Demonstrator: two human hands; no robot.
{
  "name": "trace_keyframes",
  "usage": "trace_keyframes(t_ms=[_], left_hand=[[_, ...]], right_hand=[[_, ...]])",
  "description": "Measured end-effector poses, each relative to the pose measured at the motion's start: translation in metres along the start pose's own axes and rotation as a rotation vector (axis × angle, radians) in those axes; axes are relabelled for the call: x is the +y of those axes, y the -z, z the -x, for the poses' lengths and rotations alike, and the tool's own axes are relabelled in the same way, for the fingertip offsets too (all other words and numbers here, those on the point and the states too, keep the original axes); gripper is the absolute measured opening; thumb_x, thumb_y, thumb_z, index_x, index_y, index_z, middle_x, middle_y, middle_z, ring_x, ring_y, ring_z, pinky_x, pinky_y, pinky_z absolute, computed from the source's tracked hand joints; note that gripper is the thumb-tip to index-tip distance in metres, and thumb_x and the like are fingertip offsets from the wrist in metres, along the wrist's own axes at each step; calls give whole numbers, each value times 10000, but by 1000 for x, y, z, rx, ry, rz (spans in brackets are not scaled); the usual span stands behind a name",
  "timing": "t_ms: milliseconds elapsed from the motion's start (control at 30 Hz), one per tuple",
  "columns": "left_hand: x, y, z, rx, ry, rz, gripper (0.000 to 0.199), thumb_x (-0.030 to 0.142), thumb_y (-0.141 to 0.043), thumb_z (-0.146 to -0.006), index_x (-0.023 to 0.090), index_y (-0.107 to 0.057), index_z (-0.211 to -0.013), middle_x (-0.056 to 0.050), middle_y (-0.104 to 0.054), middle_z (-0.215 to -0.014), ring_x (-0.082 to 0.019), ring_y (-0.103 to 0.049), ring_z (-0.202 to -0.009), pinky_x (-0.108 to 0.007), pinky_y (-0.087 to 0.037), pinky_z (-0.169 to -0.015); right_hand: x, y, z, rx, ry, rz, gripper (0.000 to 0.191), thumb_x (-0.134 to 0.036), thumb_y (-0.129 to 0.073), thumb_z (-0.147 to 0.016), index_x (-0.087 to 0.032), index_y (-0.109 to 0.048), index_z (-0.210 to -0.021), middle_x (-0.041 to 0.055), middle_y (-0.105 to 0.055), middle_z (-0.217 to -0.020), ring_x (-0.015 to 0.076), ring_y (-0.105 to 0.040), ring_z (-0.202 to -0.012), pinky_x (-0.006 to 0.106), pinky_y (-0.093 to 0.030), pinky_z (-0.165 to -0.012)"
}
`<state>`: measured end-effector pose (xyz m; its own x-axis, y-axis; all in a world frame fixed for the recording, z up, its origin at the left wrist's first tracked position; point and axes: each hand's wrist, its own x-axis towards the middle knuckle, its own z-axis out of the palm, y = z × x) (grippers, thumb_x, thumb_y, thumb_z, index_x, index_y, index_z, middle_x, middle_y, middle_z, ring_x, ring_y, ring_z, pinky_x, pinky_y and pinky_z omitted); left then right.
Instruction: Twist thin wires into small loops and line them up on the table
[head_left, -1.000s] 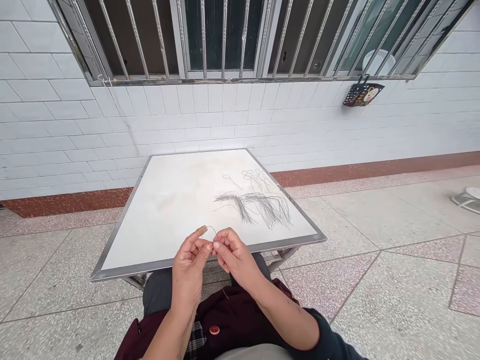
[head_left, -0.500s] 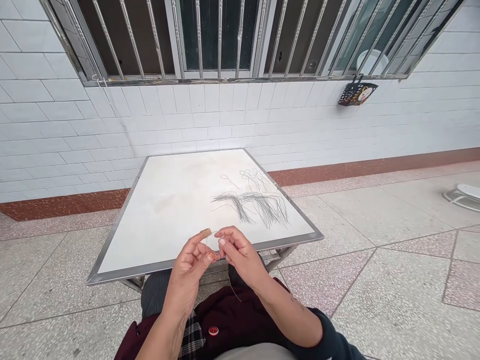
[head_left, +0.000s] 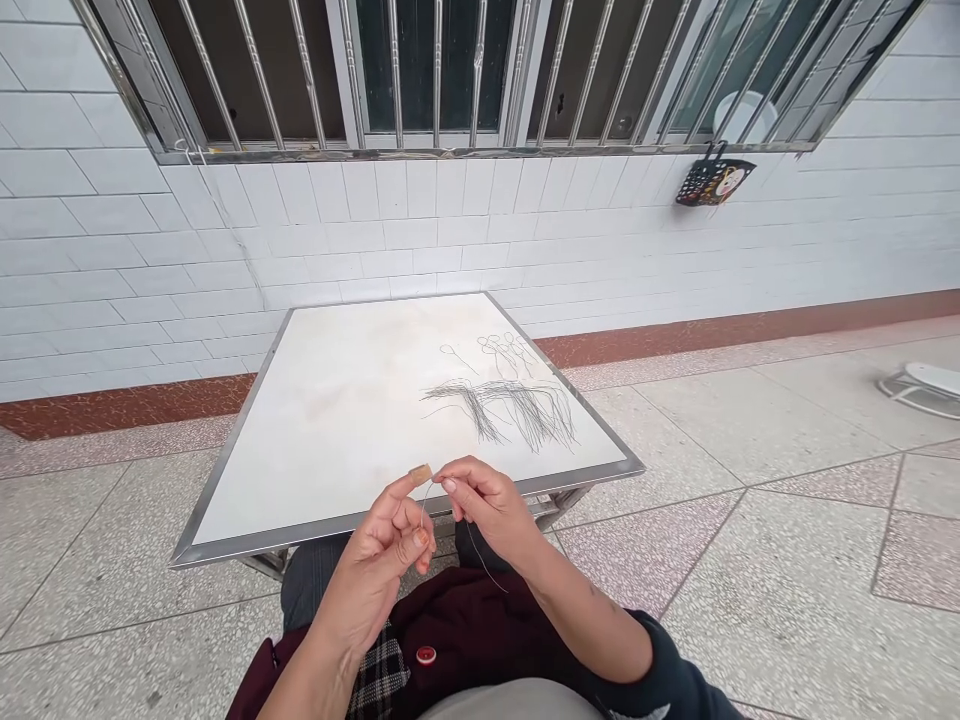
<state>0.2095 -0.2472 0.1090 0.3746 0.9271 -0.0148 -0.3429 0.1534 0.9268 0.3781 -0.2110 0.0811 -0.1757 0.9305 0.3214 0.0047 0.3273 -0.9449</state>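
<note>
My left hand (head_left: 379, 555) is closed, its thumb against the curled fingers on one part of a thin wire (head_left: 487, 572). Brownish tape (head_left: 421, 474) wraps the raised tip of its index finger. Close by on the right, my right hand (head_left: 491, 508) pinches the same wire between thumb and index finger. The wire bends in a curve between the two hands, and its loose tail hangs below my right hand over my lap. Both hands are above the near edge of the white table (head_left: 315, 430).
Loose dark wires (head_left: 484, 415) lie spread on the table's right half. Behind them are several wires with looped ends (head_left: 495, 345). The table's metal rim (head_left: 634, 467) runs in front of my knees. A patterned bag (head_left: 712, 182) hangs from the window bars.
My hands have drawn slightly apart, and the left thumb no longer meets the right fingers. The wire's tail has swung to the right.
</note>
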Motion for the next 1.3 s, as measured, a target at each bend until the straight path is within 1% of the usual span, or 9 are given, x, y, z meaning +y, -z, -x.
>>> trace_keyframes(t_ms=[200,300,400,700,833,967,1033,1167,1300], left_hand=[[8,16,8,-84,133,-64,537,256,-621,-811,274,-494,-1333,22,-461,-685,-93,-404,-593,-243,-291,-553],[14,24,10,-124,204,-142,553,267,-625,-799,295,-495,-1335,32,-448,-673,-93,-381,-576,-245,-277,-548],[20,29,12,-174,272,-220,566,281,-624,-788,297,-496,-1338,31,-448,-673,-104,-385,-586,-250,-274,-556],[44,31,18,-214,394,-383,538,228,-616,-738,288,-574,-1271,32,-462,-652,-109,-397,-576,-249,-257,-551],[46,59,18,-166,346,-460,531,254,-622,-712,275,-597,-1243,42,-460,-598,-109,-394,-536,-244,-256,-537],[44,84,15,105,238,-569,539,282,-625,-723,256,-569,-1258,53,-454,-579,-117,-404,-537,-233,-276,-525],[43,79,13,139,209,-561,537,339,-619,-762,254,-534,-1285,35,-510,-638,-128,-446,-576,-244,-335,-557],[41,41,8,27,214,-427,520,454,-522,-859,268,-469,-1341,-35,-625,-848,-160,-546,-750,-300,-420,-715],[38,10,3,-66,262,-258,548,466,-529,-861,237,-462,-1354,-41,-624,-765,-132,-506,-629,-264,-405,-604]], right_hand=[[0,17,6,-163,124,228,191,-303,-489,-927,-230,-663,-956,7,-646,-814,83,-531,-528,232,-428,-557],[-1,23,10,-248,218,353,203,-272,-475,-936,-227,-671,-961,1,-645,-759,90,-542,-532,238,-440,-592],[-1,26,13,-273,293,422,215,-254,-461,-942,-225,-672,-976,2,-640,-704,117,-576,-592,246,-446,-626],[-4,31,15,-389,403,517,249,-208,-437,-942,-246,-666,-1033,28,-714,-846,155,-607,-750,272,-452,-680],[-2,42,14,-246,340,524,232,-218,-454,-926,-242,-673,-1001,34,-708,-845,156,-619,-725,278,-463,-672],[-3,41,15,-67,263,526,212,-250,-466,-920,-239,-676,-950,28,-687,-784,148,-620,-661,273,-468,-645],[-6,34,16,-67,247,502,208,-253,-467,-922,-239,-673,-944,19,-675,-750,138,-613,-624,259,-461,-616],[-13,19,15,-85,240,482,203,-229,-466,-921,-239,-666,-958,11,-668,-735,131,-604,-613,253,-453,-613],[-14,15,13,-115,312,526,210,-231,-462,-924,-244,-663,-983,23,-680,-767,143,-603,-649,268,-454,-645]])
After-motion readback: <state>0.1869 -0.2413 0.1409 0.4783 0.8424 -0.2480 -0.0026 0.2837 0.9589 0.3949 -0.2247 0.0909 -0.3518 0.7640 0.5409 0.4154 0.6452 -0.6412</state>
